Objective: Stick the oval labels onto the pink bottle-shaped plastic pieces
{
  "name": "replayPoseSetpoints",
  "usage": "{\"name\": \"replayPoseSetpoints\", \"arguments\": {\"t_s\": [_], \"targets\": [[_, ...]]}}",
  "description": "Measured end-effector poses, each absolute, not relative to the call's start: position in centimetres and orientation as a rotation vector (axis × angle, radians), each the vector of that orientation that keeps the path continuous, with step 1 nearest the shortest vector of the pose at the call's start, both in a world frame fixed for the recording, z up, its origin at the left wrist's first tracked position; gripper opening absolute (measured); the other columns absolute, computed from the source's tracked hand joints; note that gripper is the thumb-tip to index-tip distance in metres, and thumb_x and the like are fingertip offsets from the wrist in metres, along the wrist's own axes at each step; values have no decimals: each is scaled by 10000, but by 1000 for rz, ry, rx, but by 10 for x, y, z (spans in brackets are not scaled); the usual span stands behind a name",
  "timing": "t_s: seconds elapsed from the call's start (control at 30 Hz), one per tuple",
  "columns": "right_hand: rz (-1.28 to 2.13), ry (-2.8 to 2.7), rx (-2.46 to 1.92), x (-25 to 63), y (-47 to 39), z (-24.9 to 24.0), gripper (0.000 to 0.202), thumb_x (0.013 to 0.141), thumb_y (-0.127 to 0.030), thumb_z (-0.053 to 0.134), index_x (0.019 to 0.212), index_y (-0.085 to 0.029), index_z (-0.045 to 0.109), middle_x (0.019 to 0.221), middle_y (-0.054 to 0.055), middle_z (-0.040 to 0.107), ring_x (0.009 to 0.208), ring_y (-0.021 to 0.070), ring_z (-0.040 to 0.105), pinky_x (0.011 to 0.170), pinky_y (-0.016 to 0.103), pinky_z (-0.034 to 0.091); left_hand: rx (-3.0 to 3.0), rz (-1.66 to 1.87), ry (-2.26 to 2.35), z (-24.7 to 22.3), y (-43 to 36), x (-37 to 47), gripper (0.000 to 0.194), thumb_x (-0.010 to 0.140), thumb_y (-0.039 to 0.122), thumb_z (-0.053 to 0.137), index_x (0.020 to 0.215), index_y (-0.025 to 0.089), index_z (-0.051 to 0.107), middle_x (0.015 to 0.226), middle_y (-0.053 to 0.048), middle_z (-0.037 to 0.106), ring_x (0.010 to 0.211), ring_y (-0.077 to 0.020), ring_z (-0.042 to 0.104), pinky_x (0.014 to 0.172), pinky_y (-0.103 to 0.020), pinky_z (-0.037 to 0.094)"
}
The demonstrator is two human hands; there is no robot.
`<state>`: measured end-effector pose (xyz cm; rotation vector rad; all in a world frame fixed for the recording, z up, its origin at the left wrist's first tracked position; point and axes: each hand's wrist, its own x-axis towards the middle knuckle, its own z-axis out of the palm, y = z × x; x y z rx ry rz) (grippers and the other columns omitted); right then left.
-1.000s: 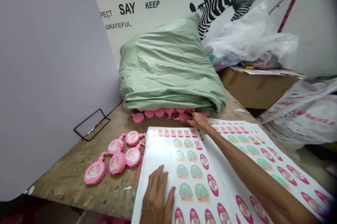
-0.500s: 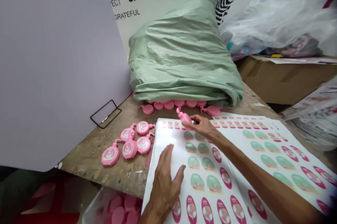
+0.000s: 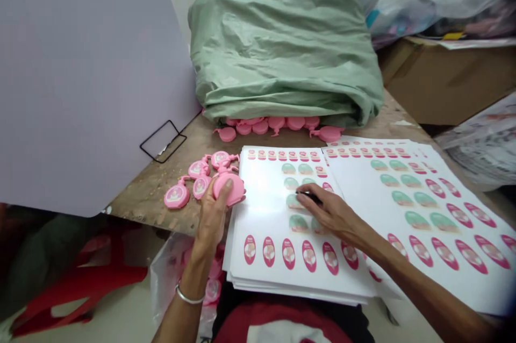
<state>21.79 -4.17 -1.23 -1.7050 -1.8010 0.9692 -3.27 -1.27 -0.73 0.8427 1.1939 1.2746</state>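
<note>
Your left hand (image 3: 210, 213) is closed around a pink bottle (image 3: 237, 188), with your thumb on its flat side and your fingertips peeking out past its edge. The side of the bottle that shows is plain pink, and its pump top points away from you. You hold it up near the left edge of a pile of sticker sheets (image 3: 262, 198). Your right hand (image 3: 332, 214) is over that same pile, and its thumb and fingers pinch a small dark thing (image 3: 309, 195). It is too small and too covered to tell what it is, and you cannot tell if it touches the paper. The top sheet has little stickers along its far edge, green round-topped stickers (image 3: 298, 223) in the middle, and pink ovals (image 3: 288, 253) along the near edge. More sheets (image 3: 374, 198) lie just to the right. On the wooden table (image 3: 141, 206), left of the bottle you hold, sits a small bunch of pink bottles with pictures on them (image 3: 177, 195). Farther back, a row of plain pink bottles (image 3: 260, 127) pokes out from under a big green cover (image 3: 282, 52). A thin black wire frame (image 3: 145, 145) is by the tall pale board (image 3: 88, 74) on the left. Below the table edge, a see-through bag (image 3: 161, 278) has more pink things in it, near a red stool (image 3: 80, 289). You wear a silver bangle (image 3: 189, 297) on your left wrist.
</note>
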Motion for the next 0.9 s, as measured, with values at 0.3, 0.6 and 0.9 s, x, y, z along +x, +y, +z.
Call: {"name": "replayPoseSetpoints", "arguments": {"t_s": [0.3, 0.6, 0.9], "targets": [[362, -1537, -2368, 250, -94, -32, 626, 811, -655, 508, 1253, -212, 525, 1153, 146, 635, 1073, 344, 589, 805, 435, 470, 728, 1069, 1125, -14, -32, -22, 451, 751, 392, 740, 1088, 111, 635, 953, -106, 736, 801, -202, 705, 721, -317, 588], [161, -1467, -2312, 233, -96, -33, 323, 890, -457, 455, 1044, -206, 588, 1018, 121, 660, 980, 303, 604, 760, 395, 448, 882, 1078, 1270, -28, -33, -21, 514, 691, 386, 783, 1128, 141, 669, 1007, -92, 736, 1037, -275, 667, 873, -371, 568], [500, -1338, -2009, 363, -98, -14, 281, 797, -477, 518, 728, -212, 582, 665, 9, 597, 630, 168, 521, 598, 302, 417, 714, 992, 1222, -10, -33, -11, 677, 605, 398, 849, 1177, 132, 602, 992, -116, 743, 851, -290, 725, 704, -360, 624]]}}
